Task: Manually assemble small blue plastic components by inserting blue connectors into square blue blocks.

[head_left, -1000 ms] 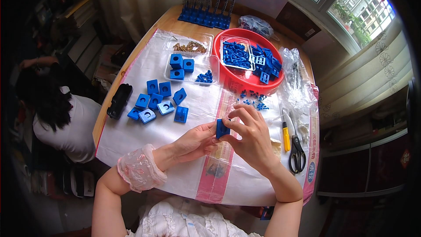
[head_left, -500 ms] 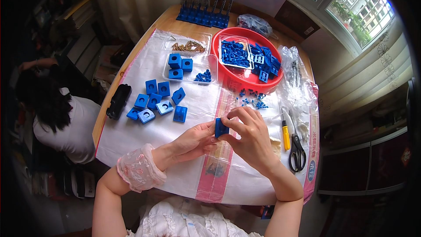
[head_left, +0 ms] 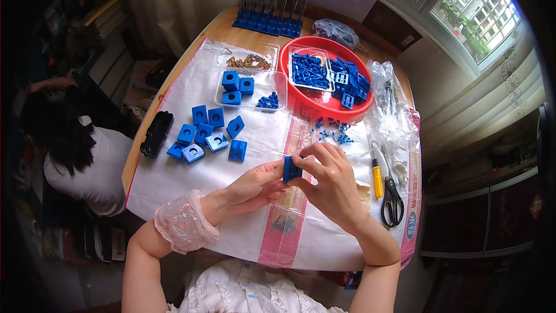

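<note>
Over the near middle of the table I hold a small blue plastic block between both hands. My left hand grips its left side, fingers closed together. From the right, the thumb and fingers of my right hand pinch it, covering part of its edge. To the left of my hands lie several loose blue blocks with round holes. Beyond my hands, small blue and clear parts are scattered on the sheet.
A red basin holds blue parts. Clear trays contain brown screws and blue pieces. A yellow-handled screwdriver, black scissors and a plastic bag lie right. A black case sits left; another person is beyond.
</note>
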### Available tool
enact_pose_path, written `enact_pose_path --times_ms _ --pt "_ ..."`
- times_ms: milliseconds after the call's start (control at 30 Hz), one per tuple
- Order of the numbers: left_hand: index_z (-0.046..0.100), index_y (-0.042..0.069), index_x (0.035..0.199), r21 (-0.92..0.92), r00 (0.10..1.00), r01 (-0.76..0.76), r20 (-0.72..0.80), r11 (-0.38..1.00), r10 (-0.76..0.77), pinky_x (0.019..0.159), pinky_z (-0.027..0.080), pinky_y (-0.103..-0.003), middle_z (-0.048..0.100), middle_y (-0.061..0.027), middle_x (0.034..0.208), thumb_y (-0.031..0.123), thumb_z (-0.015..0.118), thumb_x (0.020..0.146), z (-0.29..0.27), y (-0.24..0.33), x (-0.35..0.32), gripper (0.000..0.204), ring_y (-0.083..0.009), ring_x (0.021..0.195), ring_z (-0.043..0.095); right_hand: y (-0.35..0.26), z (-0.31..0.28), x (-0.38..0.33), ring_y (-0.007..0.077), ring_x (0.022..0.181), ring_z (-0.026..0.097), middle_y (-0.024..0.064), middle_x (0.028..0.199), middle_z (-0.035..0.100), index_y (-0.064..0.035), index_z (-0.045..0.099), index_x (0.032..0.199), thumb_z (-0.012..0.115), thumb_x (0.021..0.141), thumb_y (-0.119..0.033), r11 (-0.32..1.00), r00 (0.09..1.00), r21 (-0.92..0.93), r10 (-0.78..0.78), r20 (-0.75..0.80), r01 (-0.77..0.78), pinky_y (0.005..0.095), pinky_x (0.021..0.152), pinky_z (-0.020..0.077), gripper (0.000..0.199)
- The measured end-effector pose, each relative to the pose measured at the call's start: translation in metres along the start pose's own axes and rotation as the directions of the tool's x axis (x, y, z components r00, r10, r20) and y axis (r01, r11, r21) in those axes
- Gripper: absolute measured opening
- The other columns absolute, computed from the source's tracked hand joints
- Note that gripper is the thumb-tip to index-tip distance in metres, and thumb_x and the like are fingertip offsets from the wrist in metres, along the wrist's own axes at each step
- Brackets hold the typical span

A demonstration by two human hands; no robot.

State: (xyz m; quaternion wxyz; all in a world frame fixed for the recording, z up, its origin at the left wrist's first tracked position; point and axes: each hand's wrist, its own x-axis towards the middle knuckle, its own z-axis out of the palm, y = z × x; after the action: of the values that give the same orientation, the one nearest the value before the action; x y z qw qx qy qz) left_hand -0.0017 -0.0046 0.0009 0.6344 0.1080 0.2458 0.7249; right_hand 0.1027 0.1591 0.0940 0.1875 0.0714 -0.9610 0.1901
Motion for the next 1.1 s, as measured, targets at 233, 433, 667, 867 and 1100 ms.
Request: enact_pose_path --times_ms 233,433,667,867,1100 --pt "0.055 0.01 0.134 -0.004 1.0 0.002 -0.024 1.0 -0.002 0.066 0.044 -0.021 0.062 0.0022 0.105 0.032 0.052 0.108 0.0009 -0.0011 0.0002 0.034 -0.0029 0.083 0.052 -0.0016 -0.001 -0.0001 0.027 0.099 0.06 0.0069 0.101 0.061 -0.0074 0.07 0.103 0.083 0.07 -0.013 1.0 1.0 -0.003 0.005 0.0 -0.005 0.0407 0.09 0.0451 0.036" --pt "0.055 0.01 0.134 -0.026 0.999 -0.009 0.034 1.0 0.009 0.067 0.045 -0.022 0.062 0.0019 0.106 0.032 0.052 0.108 -0.0012 -0.0007 -0.0005 0.034 -0.0033 0.086 0.053 -0.0021 -0.0014 0.0002 0.027 0.099 0.06 0.0068 0.101 0.061 -0.0071 0.07 0.103 0.083 0.07 -0.012 1.0 1.0 0.003 0.001 -0.005 -0.001 0.0407 0.091 0.0451 0.036" --pt "0.054 0.01 0.135 -0.013 1.0 -0.001 0.0 1.0 0.001 0.069 0.046 -0.022 0.062 0.0014 0.107 0.032 0.052 0.108 0.0032 0.0012 -0.0011 0.035 -0.004 0.089 0.055 -0.0015 -0.0013 0.0004 0.0272 0.099 0.06 0.0068 0.099 0.061 -0.0065 0.07 0.102 0.084 0.069 -0.012 1.0 1.0 0.022 0.01 -0.005 -0.01 0.0408 0.091 0.0457 0.037" --pt "0.053 0.012 0.138 0.004 1.0 0.001 0.009 1.0 -0.001 0.067 0.041 -0.023 0.063 0.0039 0.112 0.027 0.052 0.108 -0.0041 -0.0008 -0.0007 0.034 -0.0042 0.089 0.052 -0.0009 0.0001 0.001 0.0273 0.099 0.059 0.007 0.099 0.061 -0.0062 0.07 0.103 0.084 0.068 -0.011 1.0 1.0 0.03 0.008 -0.005 -0.007 0.0407 0.091 0.0457 0.038" --pt "0.052 0.013 0.139 0.0 1.0 0.004 0.01 1.0 -0.004 0.068 0.042 -0.023 0.063 0.0042 0.114 0.027 0.052 0.108 -0.0046 -0.001 -0.0002 0.035 -0.0043 0.091 0.053 0.0013 0.0019 0.0009 0.0271 0.099 0.059 0.0073 0.099 0.061 -0.0055 0.071 0.102 0.085 0.068 -0.012 0.999 1.0 0.037 0.009 0.0 -0.009 0.0404 0.09 0.0458 0.037"
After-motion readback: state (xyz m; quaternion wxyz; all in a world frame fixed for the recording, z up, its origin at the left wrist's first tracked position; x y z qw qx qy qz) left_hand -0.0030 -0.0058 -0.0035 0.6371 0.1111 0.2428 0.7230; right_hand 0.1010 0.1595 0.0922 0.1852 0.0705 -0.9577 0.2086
